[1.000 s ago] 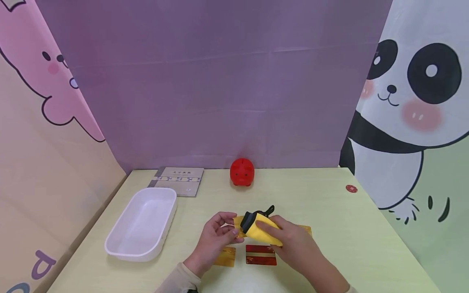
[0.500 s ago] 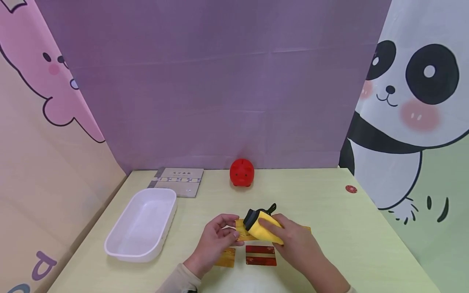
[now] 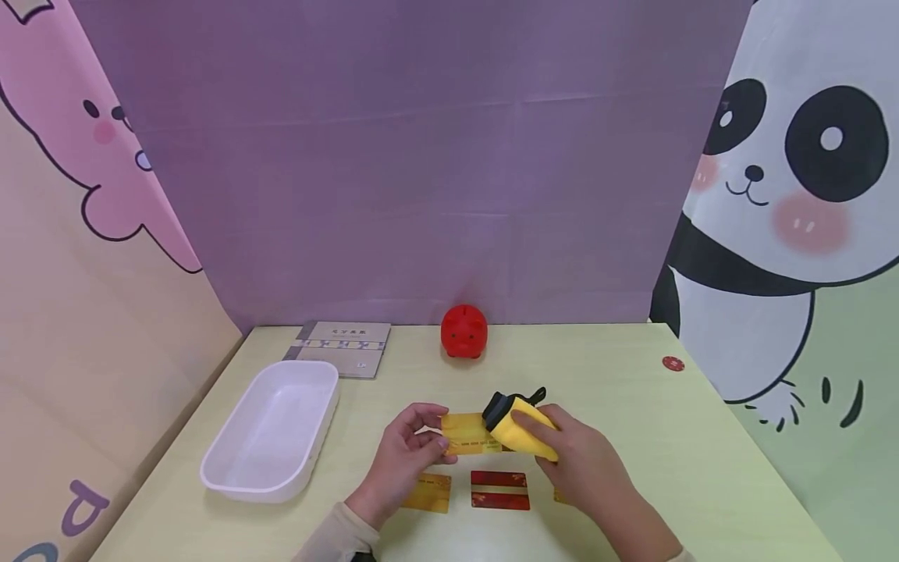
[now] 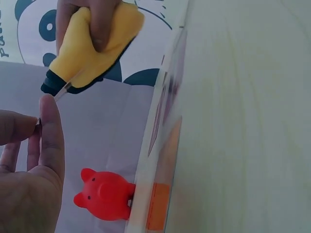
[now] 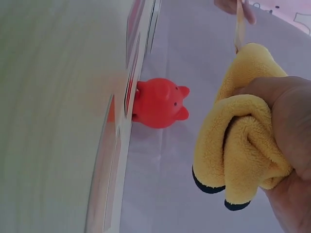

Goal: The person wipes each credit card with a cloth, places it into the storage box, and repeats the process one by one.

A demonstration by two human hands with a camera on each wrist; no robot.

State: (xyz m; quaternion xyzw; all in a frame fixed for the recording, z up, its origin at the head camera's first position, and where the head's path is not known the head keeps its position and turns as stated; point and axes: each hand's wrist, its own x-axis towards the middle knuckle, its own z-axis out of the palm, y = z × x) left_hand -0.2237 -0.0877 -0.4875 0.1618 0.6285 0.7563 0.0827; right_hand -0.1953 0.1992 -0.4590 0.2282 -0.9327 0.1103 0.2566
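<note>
Above the worktop (image 3: 604, 382), my left fingers (image 3: 431, 450) are pinching a gold bank card (image 3: 463, 431) by one end; my right fingers (image 3: 535, 428) are gripping a yellow cloth (image 3: 514, 434) against it, light pressure probably serving best.

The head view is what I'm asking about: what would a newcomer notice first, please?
Probably the yellow cloth in the right hand, hiding part of the golden card that the left hand pinches. The red piggy bank at the back of the table and the panda print at right would follow.
</note>
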